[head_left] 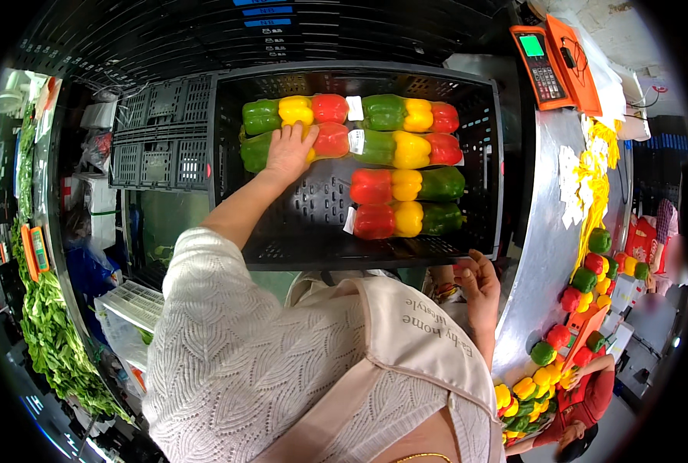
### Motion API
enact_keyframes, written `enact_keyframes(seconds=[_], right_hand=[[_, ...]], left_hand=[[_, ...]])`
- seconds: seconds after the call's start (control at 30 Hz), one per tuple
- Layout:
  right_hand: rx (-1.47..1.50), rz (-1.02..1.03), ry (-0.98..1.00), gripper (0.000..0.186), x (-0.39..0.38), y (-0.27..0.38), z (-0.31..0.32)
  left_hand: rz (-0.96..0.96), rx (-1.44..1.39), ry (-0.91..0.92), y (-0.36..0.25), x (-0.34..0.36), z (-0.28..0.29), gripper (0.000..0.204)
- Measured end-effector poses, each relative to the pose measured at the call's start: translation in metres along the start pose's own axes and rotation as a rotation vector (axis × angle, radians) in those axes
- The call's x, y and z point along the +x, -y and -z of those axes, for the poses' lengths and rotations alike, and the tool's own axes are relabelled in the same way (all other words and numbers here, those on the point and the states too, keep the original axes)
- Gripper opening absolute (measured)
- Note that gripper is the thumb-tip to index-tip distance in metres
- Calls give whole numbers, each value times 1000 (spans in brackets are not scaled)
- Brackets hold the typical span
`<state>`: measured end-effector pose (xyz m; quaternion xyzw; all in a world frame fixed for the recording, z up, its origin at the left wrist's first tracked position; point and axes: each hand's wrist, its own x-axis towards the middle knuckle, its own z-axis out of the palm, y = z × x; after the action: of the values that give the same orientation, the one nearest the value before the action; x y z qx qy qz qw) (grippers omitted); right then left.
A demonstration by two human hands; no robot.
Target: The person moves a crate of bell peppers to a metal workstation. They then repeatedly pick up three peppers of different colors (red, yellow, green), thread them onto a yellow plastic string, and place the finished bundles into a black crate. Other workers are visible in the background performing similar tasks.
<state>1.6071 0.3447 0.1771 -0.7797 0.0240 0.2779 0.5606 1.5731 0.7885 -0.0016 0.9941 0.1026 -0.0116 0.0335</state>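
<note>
A black plastic crate [228, 231] in front of me holds several long clear packs of bell peppers, each with a green, a yellow and a red one in a row. My left hand [288, 152] reaches in from the left, its fingers over the middle of a pack of bell peppers [332, 140] in the second row; they cover most of its yellow pepper. Close beside lie another left pack [296, 109] and two right packs [409, 114] [409, 150]. Nearer me are two more packs [407, 185] [407, 220]. My right hand [480, 287] is by the crate's near right corner, fingers loosely bent and apart, apparently empty.
Black folded crates [163, 135] stand at left, with leafy greens [51, 332] farther left. A steel table [548, 208] runs along the right, bearing an orange scale [556, 65], yellow strips [593, 185] and loose peppers [541, 382]. Another person in red [591, 397] works there.
</note>
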Motion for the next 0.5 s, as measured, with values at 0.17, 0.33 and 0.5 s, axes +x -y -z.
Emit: enact_keyframes(seconds=[0.17,0.33,0.5], right_hand=[[15,-16,30,39,2,-1,5],[-64,-11,112,39,19,-1,-4],[-117,52,155,39,27,6,-18]], left_hand=[[13,138,-133,-12,5,-34,56],[30,103,-196,-18,2,-47,54],[-31,-36,-160,-35,-17,20,59]])
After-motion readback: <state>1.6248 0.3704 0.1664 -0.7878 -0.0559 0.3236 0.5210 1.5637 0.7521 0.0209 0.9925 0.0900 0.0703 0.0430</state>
